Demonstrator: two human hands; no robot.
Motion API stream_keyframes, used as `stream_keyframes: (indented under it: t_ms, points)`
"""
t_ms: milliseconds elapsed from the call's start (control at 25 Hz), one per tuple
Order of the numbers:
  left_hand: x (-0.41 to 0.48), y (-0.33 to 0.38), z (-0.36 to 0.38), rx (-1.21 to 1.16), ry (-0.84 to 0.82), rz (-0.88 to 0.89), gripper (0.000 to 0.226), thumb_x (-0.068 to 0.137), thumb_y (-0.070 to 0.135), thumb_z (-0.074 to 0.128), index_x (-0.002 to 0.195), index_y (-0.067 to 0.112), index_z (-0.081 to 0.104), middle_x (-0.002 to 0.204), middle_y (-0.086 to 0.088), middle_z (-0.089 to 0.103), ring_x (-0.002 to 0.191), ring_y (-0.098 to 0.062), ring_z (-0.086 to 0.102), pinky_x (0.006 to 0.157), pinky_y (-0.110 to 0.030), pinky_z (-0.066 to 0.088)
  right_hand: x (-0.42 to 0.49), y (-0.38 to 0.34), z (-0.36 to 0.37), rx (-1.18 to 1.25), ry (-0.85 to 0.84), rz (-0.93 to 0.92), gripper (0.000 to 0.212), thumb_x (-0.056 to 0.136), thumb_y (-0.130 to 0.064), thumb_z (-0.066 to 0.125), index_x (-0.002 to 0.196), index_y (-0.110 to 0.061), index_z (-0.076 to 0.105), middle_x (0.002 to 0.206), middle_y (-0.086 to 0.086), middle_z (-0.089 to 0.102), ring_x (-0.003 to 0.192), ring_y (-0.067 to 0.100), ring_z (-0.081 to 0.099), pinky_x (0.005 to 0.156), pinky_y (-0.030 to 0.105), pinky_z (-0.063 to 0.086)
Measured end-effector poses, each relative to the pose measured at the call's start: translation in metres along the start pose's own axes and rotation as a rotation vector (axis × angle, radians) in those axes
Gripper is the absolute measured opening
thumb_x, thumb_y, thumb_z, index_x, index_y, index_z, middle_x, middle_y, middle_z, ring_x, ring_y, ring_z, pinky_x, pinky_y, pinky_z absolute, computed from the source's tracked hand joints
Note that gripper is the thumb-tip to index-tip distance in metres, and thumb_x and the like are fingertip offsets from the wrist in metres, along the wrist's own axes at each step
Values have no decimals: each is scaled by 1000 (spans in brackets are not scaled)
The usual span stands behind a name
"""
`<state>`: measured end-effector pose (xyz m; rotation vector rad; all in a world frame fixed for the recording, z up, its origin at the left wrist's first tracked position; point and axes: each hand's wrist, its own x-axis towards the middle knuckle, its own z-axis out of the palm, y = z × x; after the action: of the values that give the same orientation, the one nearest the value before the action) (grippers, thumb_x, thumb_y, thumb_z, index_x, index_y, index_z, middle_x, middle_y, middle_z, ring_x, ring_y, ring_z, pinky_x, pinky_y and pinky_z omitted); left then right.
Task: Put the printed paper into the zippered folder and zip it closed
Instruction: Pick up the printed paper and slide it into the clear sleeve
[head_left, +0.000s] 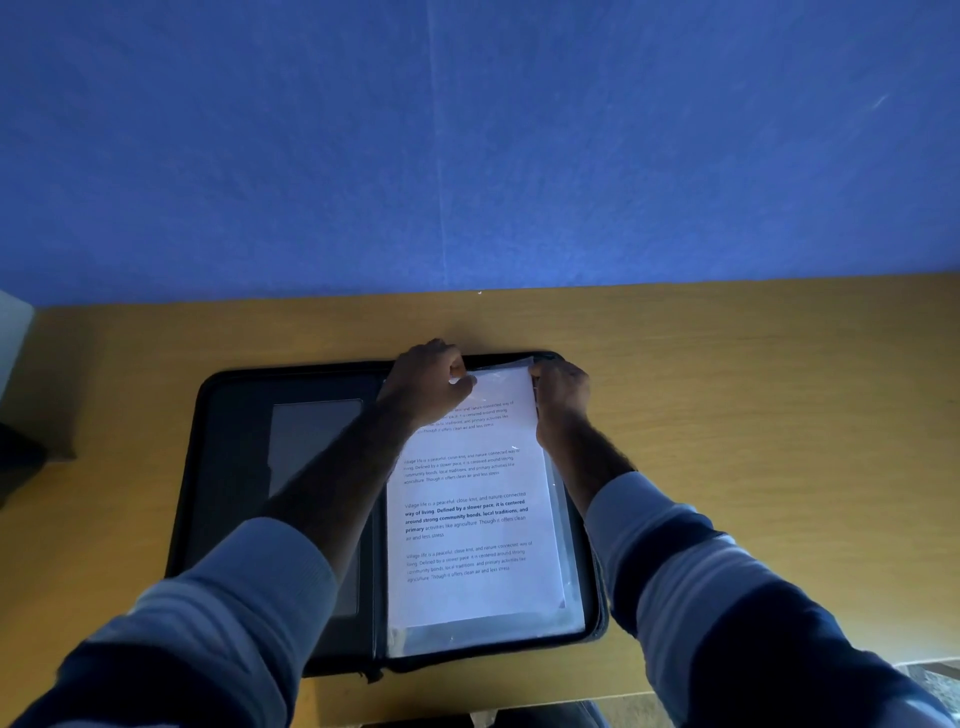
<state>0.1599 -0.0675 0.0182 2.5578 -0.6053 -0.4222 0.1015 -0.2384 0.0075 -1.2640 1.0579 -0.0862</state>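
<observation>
Here, line by line:

Setting: a wooden desk (727, 395) set against a blue wall (467, 145); the light is dim.

Zippered folder: the black zippered folder (234, 467) lies open flat on the desk, its spine running away from the person, both halves showing.

Left half of folder: dark inner panel with a paler rectangular pocket (311, 447), partly crossed by the left forearm.

Printed paper: the printed paper (472, 519) lies on the right half of the folder, its text blocks readable from the person's side. It sits among clear plastic sleeves (566, 597), whose glossy edges show along its right side and near edge. Whether the sheet is already inside a sleeve or only on top of it I cannot tell, since the glare hides the layers.

Left hand: the left hand (428, 382) is at the far left corner of the paper, fingers curled and thumb pressed toward them, pinching the top edge of paper or plastic.

Right hand: the right hand (561, 395) is at the far right corner, fingers closed around the top edge there, against the folder's far rim.

Sleeves: both arms wear light sleeves with dark bands (691, 571), pushed up from the wrists.
</observation>
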Motion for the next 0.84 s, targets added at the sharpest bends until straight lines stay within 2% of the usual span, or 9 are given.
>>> stream_keyframes:
  t_ms: [120, 240, 360, 480, 640, 840]
  points:
    - [-2, -2, -1, -61, -85, -49, 22, 88, 34, 69, 97, 15, 64, 99, 3, 69, 94, -20, 65, 83, -36, 54, 0, 1, 0, -1, -4, 9, 19, 76, 4, 51, 82, -3, 68, 78, 11, 55, 75, 23, 44, 67, 38, 35]
    - [-3, -3, -1, -121, -67, -68, 19, 90, 31, 67, 99, 15, 62, 97, 5, 67, 93, -19, 64, 79, -31, 51, 0, 2, -1, -5, 1, 16, 22, 75, 4, 49, 85, 2, 68, 79, 11, 55, 76, 23, 45, 67, 38, 35]
    - [-4, -4, 0, -144, -63, -74, 18, 91, 28, 66, 101, 13, 63, 101, 3, 68, 97, -20, 64, 84, -34, 53, -1, 3, -1, -6, 4, 6, 24, 76, 4, 46, 84, 2, 68, 79, 10, 56, 76, 22, 44, 67, 37, 35]
    - [-5, -6, 0, -167, -93, -103, 24, 90, 31, 67, 109, 16, 64, 106, 2, 71, 101, -18, 66, 90, -34, 54, -1, 4, 0, 11, 4, -1, 23, 78, 6, 46, 88, 7, 68, 79, 10, 56, 76, 22, 45, 67, 36, 36]
    - [-1, -4, 0, -102, -131, -133, 34, 88, 40, 67, 117, 23, 63, 108, 3, 72, 101, -19, 66, 92, -34, 52, 1, 4, 1, -2, 28, 0, 25, 79, 8, 47, 89, 9, 70, 80, 13, 67, 75, 27, 57, 69, 36, 42]
    - [0, -4, 6, -95, -136, -118, 40, 87, 40, 67, 123, 24, 61, 109, 3, 69, 104, -20, 65, 96, -35, 47, 4, 7, 0, -21, 43, 19, 23, 80, 5, 51, 89, 4, 72, 80, 11, 71, 75, 29, 61, 67, 37, 46]
